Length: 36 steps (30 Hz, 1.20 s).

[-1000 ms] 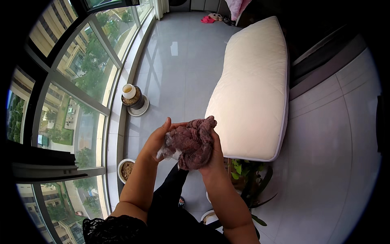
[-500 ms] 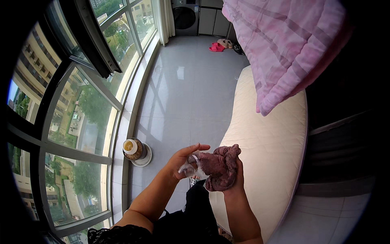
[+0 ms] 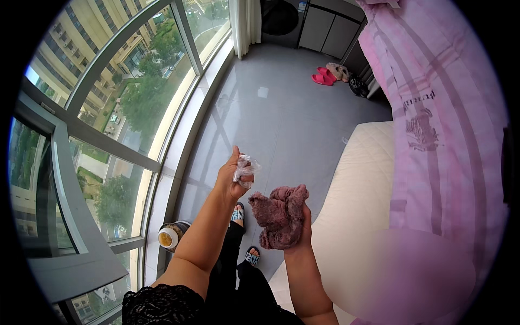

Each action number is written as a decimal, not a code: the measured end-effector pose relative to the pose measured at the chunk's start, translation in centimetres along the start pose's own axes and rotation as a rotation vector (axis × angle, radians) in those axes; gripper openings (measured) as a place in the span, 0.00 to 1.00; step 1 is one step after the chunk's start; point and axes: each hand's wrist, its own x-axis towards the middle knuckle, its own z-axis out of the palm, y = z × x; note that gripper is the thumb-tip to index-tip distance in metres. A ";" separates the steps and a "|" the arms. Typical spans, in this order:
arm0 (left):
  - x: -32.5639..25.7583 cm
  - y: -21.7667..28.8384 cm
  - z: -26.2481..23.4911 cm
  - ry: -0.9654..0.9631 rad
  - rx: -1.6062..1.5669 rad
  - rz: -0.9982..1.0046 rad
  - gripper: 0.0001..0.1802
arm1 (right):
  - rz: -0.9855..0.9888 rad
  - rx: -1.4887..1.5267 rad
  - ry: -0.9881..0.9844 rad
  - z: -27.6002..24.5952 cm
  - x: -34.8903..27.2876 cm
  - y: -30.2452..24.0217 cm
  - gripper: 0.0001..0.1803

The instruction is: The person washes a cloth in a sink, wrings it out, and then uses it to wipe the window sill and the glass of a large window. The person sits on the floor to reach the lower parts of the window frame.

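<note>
In my left hand (image 3: 229, 176) is a crumpled clear plastic bag (image 3: 247, 170), gripped between thumb and fingers above the floor. My right hand (image 3: 302, 232) holds a fluffy mauve-brown cloth (image 3: 280, 215), bunched up and partly hiding the fingers. The bag and the cloth are apart, the cloth lower and to the right.
A cream padded mattress (image 3: 352, 184) runs along my right, with a pink quilt (image 3: 433, 135) hanging over it. On the left, a white-topped jar (image 3: 168, 237) stands by the window ledge. Pink slippers (image 3: 323, 76) lie near the grey cabinet (image 3: 325, 32).
My left hand has moved up and away from the cloth, taking the plastic bag with it. The cloth stays in my right hand, slightly further left. The view has shifted too.
</note>
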 end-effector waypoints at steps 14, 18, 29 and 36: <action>35.8 13.8 24.4 0.127 0.342 -0.026 0.11 | 0.182 -0.037 -0.102 11.3 43.2 -20.5 0.27; 48.8 17.5 32.6 -0.017 0.242 -0.137 0.08 | 0.082 0.011 -0.116 12.1 56.9 -28.5 0.27; 80.7 26.6 47.4 -0.124 0.649 -0.192 0.18 | 0.104 0.099 -0.166 16.0 88.5 -50.7 0.22; 98.2 24.8 58.0 -0.495 0.671 -0.615 0.30 | -0.103 0.085 -0.003 16.9 95.2 -65.0 0.19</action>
